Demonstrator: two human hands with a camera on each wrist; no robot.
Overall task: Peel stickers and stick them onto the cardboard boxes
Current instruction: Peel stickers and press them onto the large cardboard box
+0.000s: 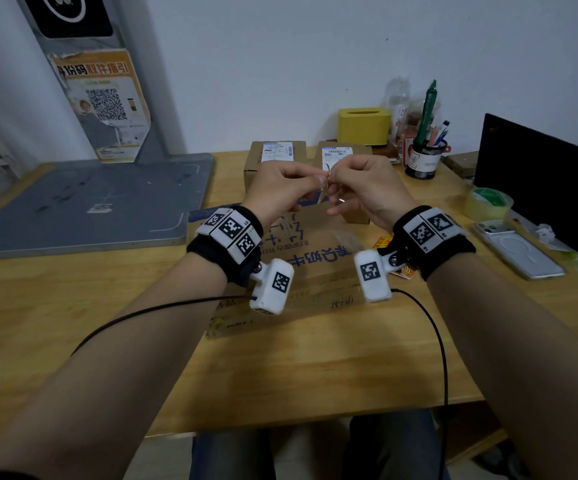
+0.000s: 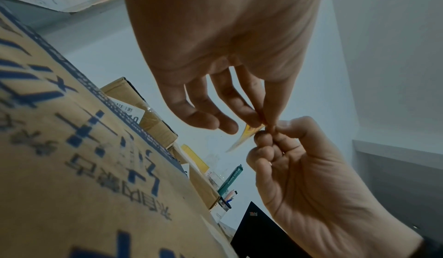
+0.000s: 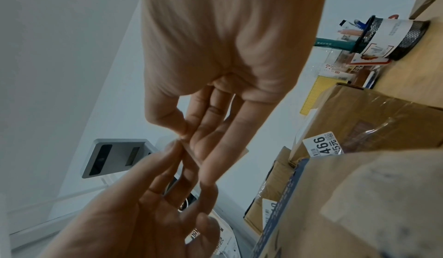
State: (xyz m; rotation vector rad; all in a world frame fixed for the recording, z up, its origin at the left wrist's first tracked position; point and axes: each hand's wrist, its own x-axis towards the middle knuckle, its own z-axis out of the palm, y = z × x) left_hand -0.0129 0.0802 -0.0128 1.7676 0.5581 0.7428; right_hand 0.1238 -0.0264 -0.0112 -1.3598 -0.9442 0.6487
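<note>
Above the wooden table [image 1: 72, 306], the left hand [image 1: 280, 188] and right hand [image 1: 363, 185] meet fingertip to fingertip, both pinching a small yellow sticker [image 2: 244, 137] over the cardboard boxes [image 1: 273, 161], by a white wall.

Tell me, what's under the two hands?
Under the left hand and right hand, pinching a sticker, lies flattened cardboard with blue print. The hands cover part of it.

My wooden desk [image 1: 72, 306] carries flat cardboard [image 1: 315, 282], 2 boxes [image 1: 273, 157], grey board [image 1: 90, 202], phone [image 1: 516, 247], tape roll [image 1: 488, 202], pen cup [image 1: 424, 161], laptop [image 1: 540, 181].
</note>
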